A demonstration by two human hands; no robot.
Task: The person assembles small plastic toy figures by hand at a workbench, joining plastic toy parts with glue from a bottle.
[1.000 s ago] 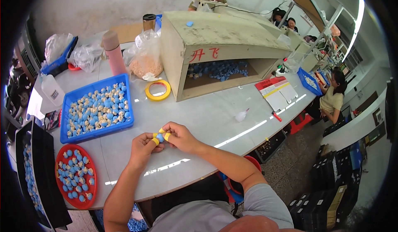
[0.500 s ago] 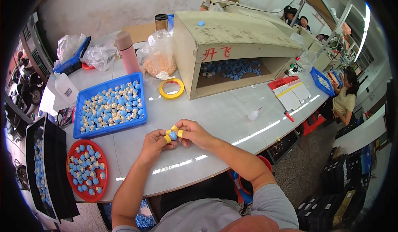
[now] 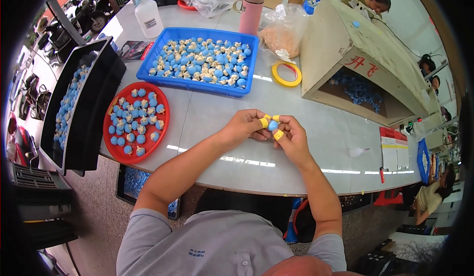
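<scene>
Above the table's near part, my left hand [image 3: 247, 127] and my right hand [image 3: 295, 140] meet at the fingertips. Between them they pinch a small rounded blue piece [image 3: 273, 125]. Yellow tape wraps several fingertips on both hands. Its underside is hidden by my fingers. To the left, a red round tray [image 3: 165, 133] carries several blue-and-cream pieces of similar size. Behind it stands a blue rectangular tray [image 3: 197, 88] full of the same kind of pieces.
A black crate [image 3: 94, 143] with blue pieces stands at the left edge. Yellow tape roll [image 3: 287, 74], pink bottle [image 3: 252, 9], white bottle [image 3: 149, 18] and a bag of tan bits [image 3: 281, 39] sit farther back. A wooden box [image 3: 328, 44] holds blue pieces. Other people sit beyond.
The whole view has swung left, so the table and trays appear farther right. My hands still hold the small blue piece, with the fingers slightly shifted around it.
</scene>
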